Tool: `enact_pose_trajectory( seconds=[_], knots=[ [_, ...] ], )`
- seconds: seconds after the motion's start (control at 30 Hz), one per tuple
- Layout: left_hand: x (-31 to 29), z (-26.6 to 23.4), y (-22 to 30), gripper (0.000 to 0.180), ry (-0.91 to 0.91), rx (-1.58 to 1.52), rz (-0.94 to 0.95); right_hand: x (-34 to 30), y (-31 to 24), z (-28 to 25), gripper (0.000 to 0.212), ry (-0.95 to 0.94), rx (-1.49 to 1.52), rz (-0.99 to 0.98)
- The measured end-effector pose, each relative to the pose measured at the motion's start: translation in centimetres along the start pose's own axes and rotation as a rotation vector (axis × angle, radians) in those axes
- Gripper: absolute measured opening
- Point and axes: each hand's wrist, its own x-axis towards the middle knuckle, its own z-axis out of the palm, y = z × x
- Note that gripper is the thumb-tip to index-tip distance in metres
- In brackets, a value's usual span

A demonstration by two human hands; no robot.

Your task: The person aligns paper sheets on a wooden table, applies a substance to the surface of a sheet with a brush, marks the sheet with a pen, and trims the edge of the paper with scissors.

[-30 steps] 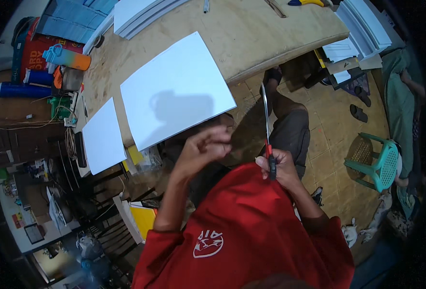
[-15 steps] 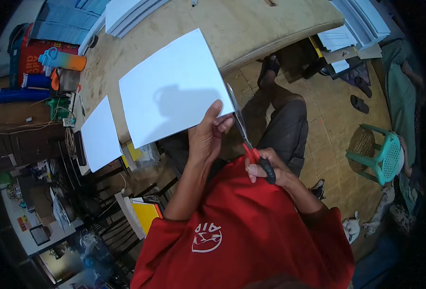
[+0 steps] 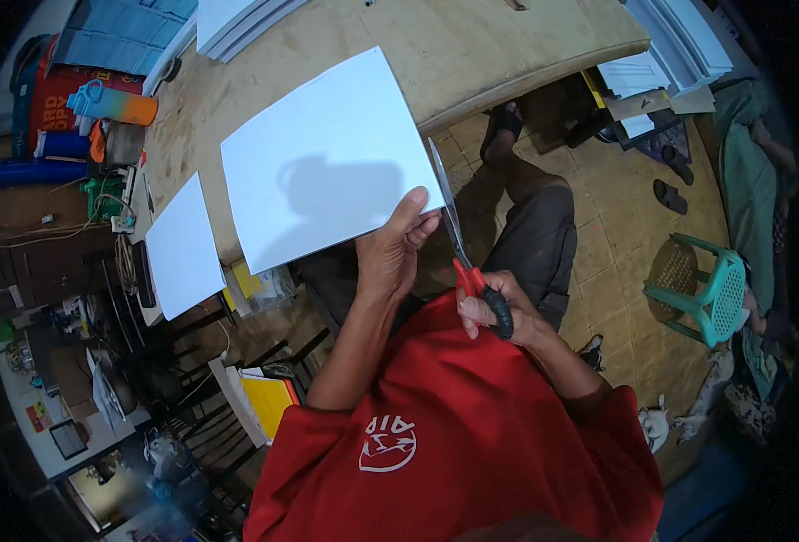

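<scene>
A white sheet of paper or thin card [image 3: 327, 126] is pinched at its near right corner by my left hand [image 3: 393, 248], thumb on top and fingers beneath. My right hand [image 3: 499, 307] is closed round the red and black handles of a pair of scissors [image 3: 455, 226]. The long metal blades point away from me along the sheet's right edge, close by my left fingertips. Whether the blades touch the sheet I cannot tell. A shadow falls across the sheet's middle. Another white sheet [image 3: 185, 246] lies at the table's left end, apart from both hands.
The worn beige table [image 3: 526, 50] carries a white stack [image 3: 241, 27] at its far left. A blue and orange bottle [image 3: 115, 104] stands left of it. A green plastic stool [image 3: 711, 289] is on the tiled floor at right, with cats [image 3: 654, 425] nearby. A yellow folder [image 3: 267, 404] lies lower left.
The view has shifted slightly. Both hands keep their holds, and the sheet and scissors stay almost the same relative to each other, with the blades perhaps a little closer together.
</scene>
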Motion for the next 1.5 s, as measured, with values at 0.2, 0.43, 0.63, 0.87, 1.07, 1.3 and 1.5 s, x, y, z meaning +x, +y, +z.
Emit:
enact_pose_trajectory(
  seconds=[0.2,0.43,0.63,0.87,1.07,1.3,1.5],
  knots=[
    [-0.2,0.3,-0.1,0.035,0.024,-0.009,0.008,0.1,-0.3,1.0,0.029,0.095,-0.031,0.011],
    [0.1,-0.2,-0.3,0.035,0.005,-0.004,0.016,-0.1,-0.2,0.9,0.031,0.174,-0.103,0.066],
    [0.1,-0.1,-0.4,0.035,0.012,-0.009,0.017,-0.2,-0.5,0.8,0.031,0.195,-0.128,0.111],
    [0.4,-4.1,-1.6,0.029,-0.118,-0.067,0.037,-0.3,-0.8,1.1,0.030,0.178,-0.069,0.116],
    [-0.2,-4.2,0.8,0.034,0.118,0.067,0.138,-1.2,-1.1,0.6,0.030,0.099,0.040,0.113],
    [-1.8,-3.2,1.0,0.039,0.103,0.083,0.187,-0.3,-1.2,0.9,0.028,0.128,-0.085,0.046],
    [-5.3,-3.5,0.0,0.033,0.070,0.085,0.078,-0.2,-1.9,1.4,0.031,0.161,-0.064,0.054]
  ],
)
